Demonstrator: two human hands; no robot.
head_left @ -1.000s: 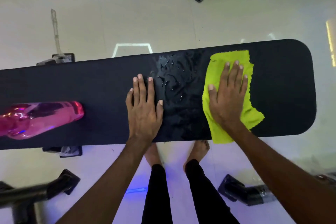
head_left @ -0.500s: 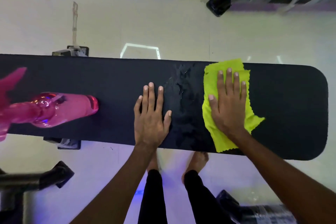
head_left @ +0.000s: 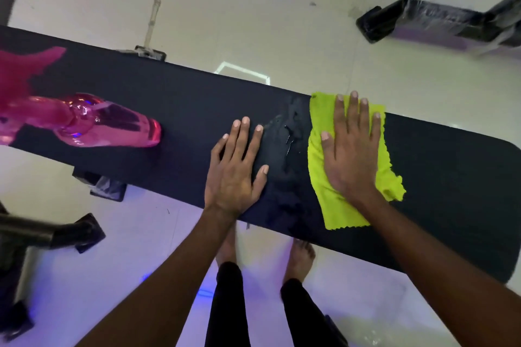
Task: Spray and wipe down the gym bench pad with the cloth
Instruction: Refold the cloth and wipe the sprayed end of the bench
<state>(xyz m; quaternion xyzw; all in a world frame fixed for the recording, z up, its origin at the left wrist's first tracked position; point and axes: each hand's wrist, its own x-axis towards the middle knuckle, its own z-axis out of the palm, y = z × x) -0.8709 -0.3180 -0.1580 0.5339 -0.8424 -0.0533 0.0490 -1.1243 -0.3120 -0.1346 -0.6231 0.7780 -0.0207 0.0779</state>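
Observation:
The long black bench pad (head_left: 439,177) runs across the view, tilted down to the right. My right hand (head_left: 349,155) lies flat with fingers spread on a yellow-green cloth (head_left: 335,205), pressing it onto the pad. My left hand (head_left: 235,169) rests flat on the bare pad, holding nothing. Between the hands is a wet patch (head_left: 287,132) with shiny droplets. A pink spray bottle (head_left: 107,124) lies on its side on the pad's left part, away from both hands.
Black bench legs and frame tubes stand on the pale tiled floor: one at lower left (head_left: 56,234), a wrapped one at upper right (head_left: 439,22). My bare feet (head_left: 298,256) are under the pad's near edge. A bracket (head_left: 108,187) shows below the pad.
My right hand has slid the cloth leftward over the wet patch, which now looks smaller. The view has tilted and shifted; my left hand stays flat on the pad.

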